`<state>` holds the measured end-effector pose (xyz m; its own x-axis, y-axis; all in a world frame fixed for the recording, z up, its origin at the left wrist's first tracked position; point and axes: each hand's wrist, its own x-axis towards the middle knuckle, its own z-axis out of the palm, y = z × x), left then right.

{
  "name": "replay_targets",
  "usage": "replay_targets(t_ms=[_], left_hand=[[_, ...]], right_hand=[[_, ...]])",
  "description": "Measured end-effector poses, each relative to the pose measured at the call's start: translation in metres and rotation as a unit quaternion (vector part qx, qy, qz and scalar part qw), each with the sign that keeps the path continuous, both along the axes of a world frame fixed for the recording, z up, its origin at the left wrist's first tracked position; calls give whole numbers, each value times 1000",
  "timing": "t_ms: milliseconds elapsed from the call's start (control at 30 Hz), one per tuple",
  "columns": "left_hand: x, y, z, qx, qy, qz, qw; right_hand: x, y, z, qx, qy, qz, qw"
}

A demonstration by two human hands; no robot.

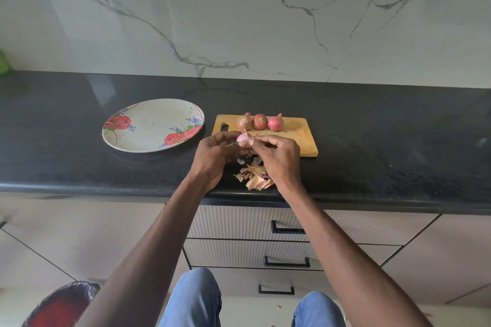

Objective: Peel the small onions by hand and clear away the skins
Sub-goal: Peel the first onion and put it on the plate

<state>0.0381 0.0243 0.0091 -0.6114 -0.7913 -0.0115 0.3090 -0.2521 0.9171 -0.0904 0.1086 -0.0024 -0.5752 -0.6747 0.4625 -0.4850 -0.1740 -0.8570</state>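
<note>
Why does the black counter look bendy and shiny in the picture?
In the head view, the wide lens curves the counter edge; pale window light glares off its dark top behind the plate and off the marble wall; the left hand and right hand holding the onion look sharp, with soft shadows.

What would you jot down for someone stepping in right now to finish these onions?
Left hand: holds the half-peeled onion above the counter edge.
Right hand: its grip pinches a bit of that onion's skin.
Three unpeeled onions sit in a row on the cutting board.
Skins lie piled on the counter under the hands.
The floral plate holds nothing.
Done: one onion mostly peeled.
Left: finish it, peel three more, clear the skins.
</note>
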Motion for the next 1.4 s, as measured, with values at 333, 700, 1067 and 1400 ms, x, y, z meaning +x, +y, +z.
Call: replay_targets(t_ms=[333,700,1067,1400], left_hand=[[-1,1,-2,-50,-16,3,999],[-1,2,-1,-38,-19,-5,999],[-3,1,0,-23,-23,-5,999],[-5,-1,-2,-28,-59,38,997]], right_hand=[[-1,-5,-2,21,-30,-25,999],[3,-5,1,34,-15,-28,999],[-2,-3,0,39,-97,-18,994],[0,-3,1,32,-70,-45,996]])
